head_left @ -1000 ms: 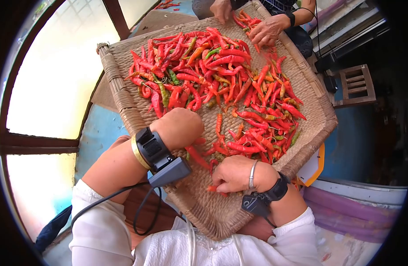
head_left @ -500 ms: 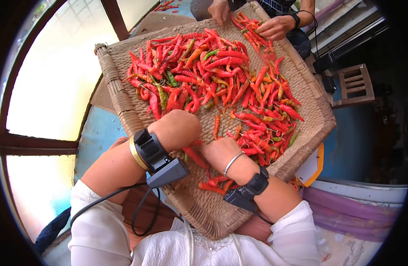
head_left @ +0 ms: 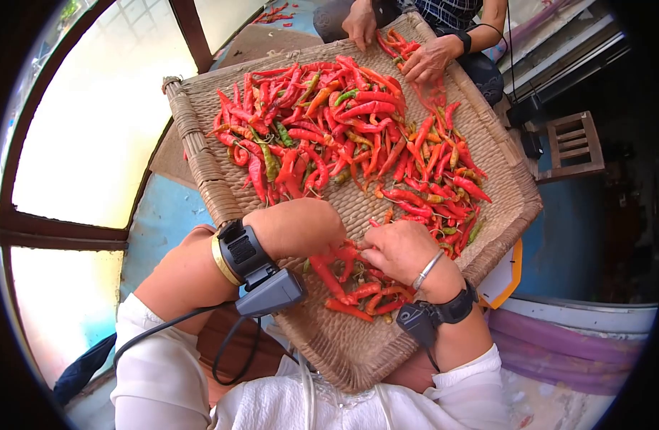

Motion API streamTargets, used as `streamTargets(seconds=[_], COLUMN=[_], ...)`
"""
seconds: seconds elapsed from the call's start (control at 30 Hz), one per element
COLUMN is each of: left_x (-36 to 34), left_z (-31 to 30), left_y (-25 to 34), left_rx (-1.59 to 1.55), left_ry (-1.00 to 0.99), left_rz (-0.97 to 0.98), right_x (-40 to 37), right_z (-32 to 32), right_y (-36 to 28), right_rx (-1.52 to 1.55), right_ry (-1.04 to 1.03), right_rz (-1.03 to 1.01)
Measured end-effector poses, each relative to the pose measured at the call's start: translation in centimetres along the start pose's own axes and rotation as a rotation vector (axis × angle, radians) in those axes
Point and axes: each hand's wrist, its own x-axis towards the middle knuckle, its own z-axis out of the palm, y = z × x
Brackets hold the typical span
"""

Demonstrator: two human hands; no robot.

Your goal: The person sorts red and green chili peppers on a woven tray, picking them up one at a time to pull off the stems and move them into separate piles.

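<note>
My left hand (head_left: 308, 226) is bent over the near part of a woven tray, its back toward me and its fingers mostly hidden. Blurred red chilli peppers (head_left: 328, 278) show right under it, apparently in its grasp. Close beside it, my right hand (head_left: 402, 252) has thumb and fingers curled together. What they pinch is hidden. Several loose chillies (head_left: 376, 292) lie on the weave below both hands. Beyond them spreads a large heap of red chillies (head_left: 308, 122), with a few green and orange ones mixed in.
The woven tray's thick rim (head_left: 197, 161) borders the heap. At the far edge, another person's hands (head_left: 426, 61) touch chillies. A wooden chair (head_left: 573, 143) stands at the right, beside a dark area. Windows line the left. Cables hang from my wrist devices (head_left: 272, 292).
My right hand has moved right and slightly down, away from my left. The left hand has shifted a little down and right. More chillies show on the weave below them.
</note>
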Motion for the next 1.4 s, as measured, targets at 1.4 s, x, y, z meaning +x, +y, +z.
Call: streamTargets(seconds=[1.4], left_x=[2.8], left_z=[0.1], left_y=[-2.4], left_rx=[0.310], left_ry=[0.199], left_rz=[-0.325], right_x=[-1.1], right_z=[0.4], right_y=[3.9], right_rx=[-0.017], right_ry=[0.465], right_rz=[0.274])
